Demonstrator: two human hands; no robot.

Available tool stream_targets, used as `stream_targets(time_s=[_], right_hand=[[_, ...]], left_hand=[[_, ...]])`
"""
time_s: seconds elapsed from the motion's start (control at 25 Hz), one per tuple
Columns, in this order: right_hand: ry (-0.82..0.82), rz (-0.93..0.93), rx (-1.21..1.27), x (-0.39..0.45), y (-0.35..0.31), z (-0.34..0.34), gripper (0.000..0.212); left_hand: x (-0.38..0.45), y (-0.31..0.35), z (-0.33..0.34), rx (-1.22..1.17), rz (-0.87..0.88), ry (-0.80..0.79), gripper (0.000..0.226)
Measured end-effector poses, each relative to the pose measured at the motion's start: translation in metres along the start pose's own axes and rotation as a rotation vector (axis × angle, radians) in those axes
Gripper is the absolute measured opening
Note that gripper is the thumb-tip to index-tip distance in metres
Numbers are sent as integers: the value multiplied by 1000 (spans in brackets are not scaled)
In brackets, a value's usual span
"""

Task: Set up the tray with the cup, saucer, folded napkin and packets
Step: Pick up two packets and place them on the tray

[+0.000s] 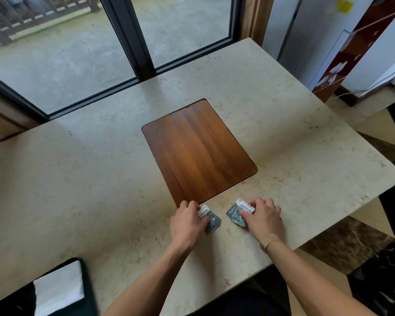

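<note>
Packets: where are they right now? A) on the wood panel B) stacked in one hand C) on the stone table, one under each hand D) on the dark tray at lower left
C: the left hand pinches one packet and the right hand the other, both lying on the stone table just short of the wood panel.

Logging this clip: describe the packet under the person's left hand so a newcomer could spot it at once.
Start at the dark wooden panel set into the pale stone table. Just off its near corner lie two small grey-blue packets. The left packet sits under the left hand, its dark end pointing toward the viewer, unlike the right packet.
</note>
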State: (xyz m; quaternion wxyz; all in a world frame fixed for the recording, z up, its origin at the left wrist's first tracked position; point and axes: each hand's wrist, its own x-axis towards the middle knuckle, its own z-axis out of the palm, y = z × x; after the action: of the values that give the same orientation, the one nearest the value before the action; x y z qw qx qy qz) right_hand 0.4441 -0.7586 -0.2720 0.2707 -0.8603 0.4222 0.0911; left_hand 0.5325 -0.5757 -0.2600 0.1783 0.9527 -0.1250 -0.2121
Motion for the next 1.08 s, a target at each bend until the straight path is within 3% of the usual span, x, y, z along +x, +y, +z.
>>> stream_targets(time_s=[0.68,1.08], right_hand=[[-85,-42,155,-3,4,0,17],[-179,-37,397,-12,1,-5,8]], left_hand=[[11,3,3,-163,-78,-145,31],[4,0,-8,-440,-159,-278,25]])
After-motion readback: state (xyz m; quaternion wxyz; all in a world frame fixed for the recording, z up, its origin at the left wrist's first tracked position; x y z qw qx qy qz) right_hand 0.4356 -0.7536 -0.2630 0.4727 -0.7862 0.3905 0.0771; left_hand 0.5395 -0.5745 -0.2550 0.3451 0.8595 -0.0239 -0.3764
